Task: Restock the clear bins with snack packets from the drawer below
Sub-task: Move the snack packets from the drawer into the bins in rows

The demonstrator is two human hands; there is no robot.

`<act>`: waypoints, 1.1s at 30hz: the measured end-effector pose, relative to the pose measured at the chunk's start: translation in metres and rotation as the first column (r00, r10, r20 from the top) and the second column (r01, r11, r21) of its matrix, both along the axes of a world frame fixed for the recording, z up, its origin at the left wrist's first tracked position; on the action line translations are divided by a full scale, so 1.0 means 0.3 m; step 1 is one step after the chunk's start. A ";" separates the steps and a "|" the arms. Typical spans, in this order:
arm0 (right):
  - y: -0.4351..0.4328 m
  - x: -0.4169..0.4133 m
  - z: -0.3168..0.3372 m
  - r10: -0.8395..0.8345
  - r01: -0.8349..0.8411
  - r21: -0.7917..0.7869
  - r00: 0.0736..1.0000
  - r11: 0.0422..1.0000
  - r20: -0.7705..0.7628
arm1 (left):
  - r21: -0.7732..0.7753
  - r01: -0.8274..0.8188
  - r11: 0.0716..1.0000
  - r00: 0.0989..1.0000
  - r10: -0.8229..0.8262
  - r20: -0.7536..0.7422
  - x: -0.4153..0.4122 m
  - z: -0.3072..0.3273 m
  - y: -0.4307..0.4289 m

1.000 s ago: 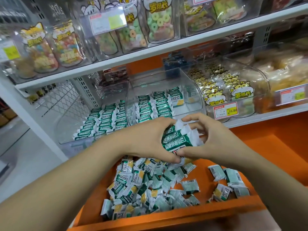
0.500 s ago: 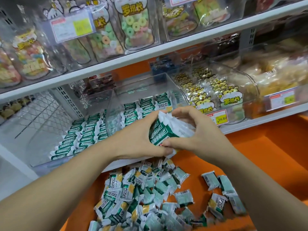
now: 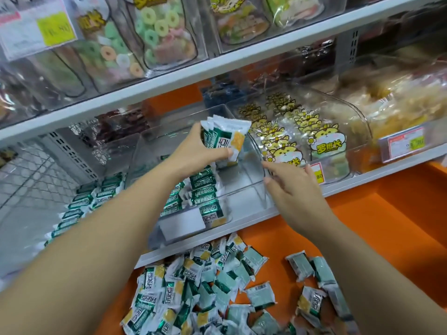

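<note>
left grip (image 3: 193, 153) holds packets (image 3: 223, 134) upright over clear bin (image 3: 252, 165).

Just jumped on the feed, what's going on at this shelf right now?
A person is restocking. The left hand grips a small stack of green-and-white snack packets above the middle clear bin, which already holds rows of the same packets. The right hand is open, fingertips at the bin's right front corner. Many loose packets lie in the orange drawer below.
</note>
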State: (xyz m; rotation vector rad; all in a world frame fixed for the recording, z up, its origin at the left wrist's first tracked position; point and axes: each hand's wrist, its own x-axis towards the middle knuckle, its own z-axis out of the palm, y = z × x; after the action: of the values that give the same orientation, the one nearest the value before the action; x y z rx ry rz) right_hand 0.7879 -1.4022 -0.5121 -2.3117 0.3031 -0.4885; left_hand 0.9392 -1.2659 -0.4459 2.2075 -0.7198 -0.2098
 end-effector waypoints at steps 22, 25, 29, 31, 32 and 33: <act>-0.016 0.012 -0.011 -0.035 0.038 -0.067 0.998 0.997 0.051 | 0.744 0.094 0.662 0.992 -0.124 -0.014 0.217 -0.106 -0.130; -0.017 0.015 -0.011 -0.035 0.039 -0.079 0.998 0.996 0.051 | 0.815 0.002 0.579 0.980 -0.162 0.112 0.202 -0.112 -0.150; -0.016 0.011 -0.010 -0.033 0.037 -0.071 0.998 0.997 0.057 | 0.759 -0.076 0.646 0.937 -0.215 0.276 0.184 -0.154 -0.124; -0.016 0.010 -0.009 -0.030 0.034 -0.066 0.998 0.997 0.060 | 0.654 -0.070 0.753 0.921 -0.203 0.333 0.168 -0.168 -0.095; -0.016 0.011 -0.009 -0.030 0.034 -0.065 0.998 0.997 0.060 | 0.605 -0.076 0.792 0.908 -0.195 0.370 0.160 -0.173 -0.080; -0.016 0.012 -0.010 -0.030 0.034 -0.065 0.998 0.997 0.058 | 0.577 -0.088 0.812 0.893 -0.192 0.407 0.150 -0.178 -0.065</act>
State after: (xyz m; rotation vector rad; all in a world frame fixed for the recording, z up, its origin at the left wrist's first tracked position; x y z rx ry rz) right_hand 0.7913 -1.4072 -0.5150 -2.3556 0.3011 -0.5872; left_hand 0.9842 -1.2854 -0.4995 2.8815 -1.0841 0.0792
